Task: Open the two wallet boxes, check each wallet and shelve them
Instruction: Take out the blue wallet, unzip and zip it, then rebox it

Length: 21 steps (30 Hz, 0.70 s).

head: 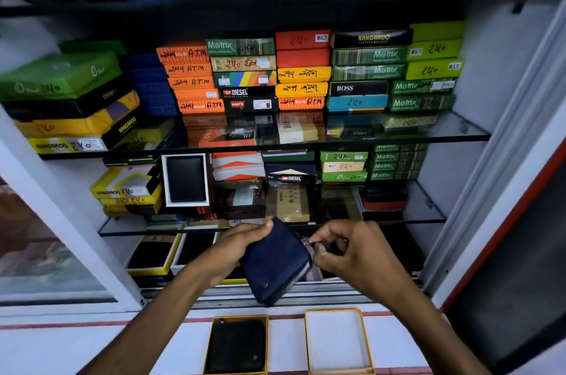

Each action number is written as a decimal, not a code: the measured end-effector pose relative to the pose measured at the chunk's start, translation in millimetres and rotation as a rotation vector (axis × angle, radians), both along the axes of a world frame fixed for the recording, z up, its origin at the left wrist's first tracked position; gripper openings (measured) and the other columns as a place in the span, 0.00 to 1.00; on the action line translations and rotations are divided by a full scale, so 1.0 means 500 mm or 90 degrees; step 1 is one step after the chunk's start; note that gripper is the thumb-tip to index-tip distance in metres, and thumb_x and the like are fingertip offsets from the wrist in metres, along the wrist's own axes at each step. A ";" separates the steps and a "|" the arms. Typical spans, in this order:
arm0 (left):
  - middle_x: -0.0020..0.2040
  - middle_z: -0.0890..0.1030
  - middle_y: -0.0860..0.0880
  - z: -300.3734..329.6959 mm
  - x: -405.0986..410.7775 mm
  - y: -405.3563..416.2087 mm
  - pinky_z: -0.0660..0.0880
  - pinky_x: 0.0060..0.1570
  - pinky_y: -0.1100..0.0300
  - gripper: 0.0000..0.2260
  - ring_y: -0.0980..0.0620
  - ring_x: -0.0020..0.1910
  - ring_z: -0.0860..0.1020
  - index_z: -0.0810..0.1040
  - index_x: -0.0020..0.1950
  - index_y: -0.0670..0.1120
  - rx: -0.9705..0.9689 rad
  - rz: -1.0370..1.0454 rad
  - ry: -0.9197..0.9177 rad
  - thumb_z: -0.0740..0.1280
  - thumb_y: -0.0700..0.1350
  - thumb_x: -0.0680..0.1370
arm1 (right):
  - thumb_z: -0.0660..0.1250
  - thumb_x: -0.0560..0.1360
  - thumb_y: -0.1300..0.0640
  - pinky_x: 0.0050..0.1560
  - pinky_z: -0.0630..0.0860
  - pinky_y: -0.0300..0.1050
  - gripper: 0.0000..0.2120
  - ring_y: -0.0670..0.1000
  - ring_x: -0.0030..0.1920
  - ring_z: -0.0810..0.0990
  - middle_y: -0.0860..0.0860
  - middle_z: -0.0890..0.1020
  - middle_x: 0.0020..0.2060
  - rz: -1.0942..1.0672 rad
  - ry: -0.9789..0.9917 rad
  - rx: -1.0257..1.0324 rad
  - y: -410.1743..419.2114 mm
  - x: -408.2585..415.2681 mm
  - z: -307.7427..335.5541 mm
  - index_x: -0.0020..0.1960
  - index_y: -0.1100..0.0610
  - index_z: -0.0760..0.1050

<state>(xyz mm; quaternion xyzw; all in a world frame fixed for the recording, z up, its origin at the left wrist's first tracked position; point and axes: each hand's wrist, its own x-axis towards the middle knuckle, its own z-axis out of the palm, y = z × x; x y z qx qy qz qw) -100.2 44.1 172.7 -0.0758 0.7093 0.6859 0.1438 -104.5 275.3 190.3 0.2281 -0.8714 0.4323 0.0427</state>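
Observation:
A dark blue zip-around wallet (275,264) is held tilted in front of the shelves. My left hand (235,249) grips its left side, thumb on the top edge. My right hand (352,255) pinches the zip pull (311,242) at the wallet's upper right corner. Below, on the white counter, an open yellow-rimmed box (211,344) holds a black wallet (237,345). To its right stands a second yellow-rimmed box (337,341), open with a bare white inside.
Glass shelves (453,129) ahead are packed with stacked wallet boxes in green, orange, yellow and black. A black wallet in a white open box (186,180) stands upright on the middle shelf. A sliding glass door (46,252) is at left, a white frame (505,160) at right.

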 end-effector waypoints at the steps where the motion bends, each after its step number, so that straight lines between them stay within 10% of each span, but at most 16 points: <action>1: 0.45 0.86 0.47 -0.002 -0.005 -0.003 0.74 0.46 0.57 0.15 0.49 0.45 0.82 0.85 0.44 0.45 0.028 0.057 -0.006 0.68 0.56 0.70 | 0.72 0.66 0.57 0.28 0.64 0.26 0.04 0.40 0.27 0.73 0.37 0.78 0.26 -0.022 0.021 -0.001 0.001 0.009 0.009 0.40 0.51 0.83; 16: 0.40 0.77 0.37 -0.017 -0.042 0.106 0.76 0.39 0.50 0.16 0.42 0.38 0.75 0.74 0.46 0.38 0.456 0.314 -0.277 0.51 0.44 0.82 | 0.68 0.68 0.52 0.42 0.78 0.42 0.08 0.46 0.47 0.79 0.43 0.86 0.41 -0.141 0.169 0.054 -0.080 0.033 -0.042 0.46 0.48 0.82; 21: 0.50 0.77 0.34 -0.034 -0.052 0.115 0.73 0.46 0.47 0.19 0.40 0.49 0.75 0.71 0.66 0.39 0.497 0.335 -0.257 0.50 0.46 0.83 | 0.68 0.72 0.52 0.44 0.76 0.39 0.07 0.45 0.46 0.76 0.41 0.85 0.44 -0.118 0.158 0.049 -0.062 0.021 -0.047 0.49 0.46 0.82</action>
